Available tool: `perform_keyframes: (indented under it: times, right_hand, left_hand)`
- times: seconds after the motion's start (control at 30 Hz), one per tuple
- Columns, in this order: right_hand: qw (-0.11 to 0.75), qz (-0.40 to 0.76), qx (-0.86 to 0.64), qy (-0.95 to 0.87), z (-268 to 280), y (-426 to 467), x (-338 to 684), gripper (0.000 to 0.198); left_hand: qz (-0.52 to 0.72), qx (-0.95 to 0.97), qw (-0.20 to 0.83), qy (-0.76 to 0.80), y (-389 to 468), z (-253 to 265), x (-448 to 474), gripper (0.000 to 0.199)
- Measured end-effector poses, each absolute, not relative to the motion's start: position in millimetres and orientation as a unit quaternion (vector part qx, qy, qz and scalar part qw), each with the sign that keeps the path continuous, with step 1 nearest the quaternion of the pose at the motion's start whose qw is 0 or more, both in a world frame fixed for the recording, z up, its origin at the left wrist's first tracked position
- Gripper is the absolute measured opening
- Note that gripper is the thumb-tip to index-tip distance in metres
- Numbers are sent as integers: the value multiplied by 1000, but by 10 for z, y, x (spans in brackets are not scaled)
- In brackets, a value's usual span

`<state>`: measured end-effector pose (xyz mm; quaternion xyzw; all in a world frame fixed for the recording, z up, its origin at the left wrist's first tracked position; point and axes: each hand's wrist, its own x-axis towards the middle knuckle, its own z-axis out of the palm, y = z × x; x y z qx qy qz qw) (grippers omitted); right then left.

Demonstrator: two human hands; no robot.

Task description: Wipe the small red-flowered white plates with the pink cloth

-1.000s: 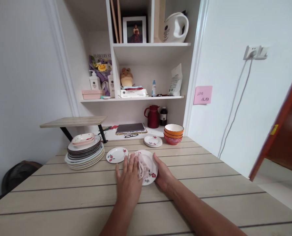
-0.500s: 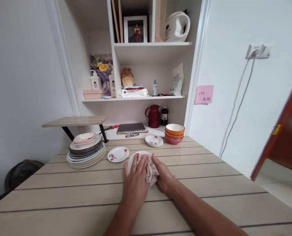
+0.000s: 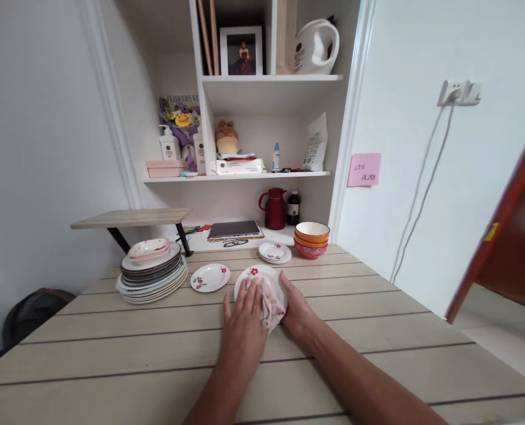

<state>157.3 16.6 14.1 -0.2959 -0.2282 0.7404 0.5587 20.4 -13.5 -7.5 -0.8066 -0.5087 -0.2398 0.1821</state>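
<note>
A small white plate (image 3: pixel 254 274) with red flowers is tilted up towards me above the table. My right hand (image 3: pixel 297 308) grips its right edge, thumb at the upper rim and fingers hidden behind. Against the plate's face lies a crumpled pale pink cloth (image 3: pixel 271 304). My left hand (image 3: pixel 245 321) presses this cloth onto the plate, its fingers close together over it and its thumb to the left. Just beyond, on the left, a similar flowered plate (image 3: pixel 210 277) rests flat on the table.
Stacked plates with small dishes on top (image 3: pixel 151 274) stand at the left, beside a small raised wooden shelf (image 3: pixel 132 218). Small plates (image 3: pixel 275 252) and stacked bowls (image 3: pixel 311 241) sit at the back right. Behind are a laptop (image 3: pixel 235 229), glasses (image 3: pixel 236 242) and a red jug (image 3: pixel 275 209).
The plate has been tilted up more, showing more of its face and a red flower at the top. The cloth and left fingers now sit lower on it.
</note>
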Motion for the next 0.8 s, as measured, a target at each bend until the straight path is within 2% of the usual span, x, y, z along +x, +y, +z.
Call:
perform_keyframes:
  times: [0.23, 0.47, 0.63, 0.8]
  right_hand:
    - [547, 724, -308, -286, 90, 104, 1439, 48]
    - [546, 743, -283, -264, 33, 203, 1513, 58]
    - [555, 745, -282, -238, 98, 181, 1549, 57]
    - [533, 731, -348, -248, 131, 117, 1495, 53]
  left_hand:
    - [-244, -804, 180, -512, -82, -54, 149, 64]
    - [-253, -768, 177, -560, -87, -10, 108, 61]
    - [-244, -798, 172, -524, -125, -55, 173, 61]
    - [-240, -827, 160, -484, -115, -79, 183, 64]
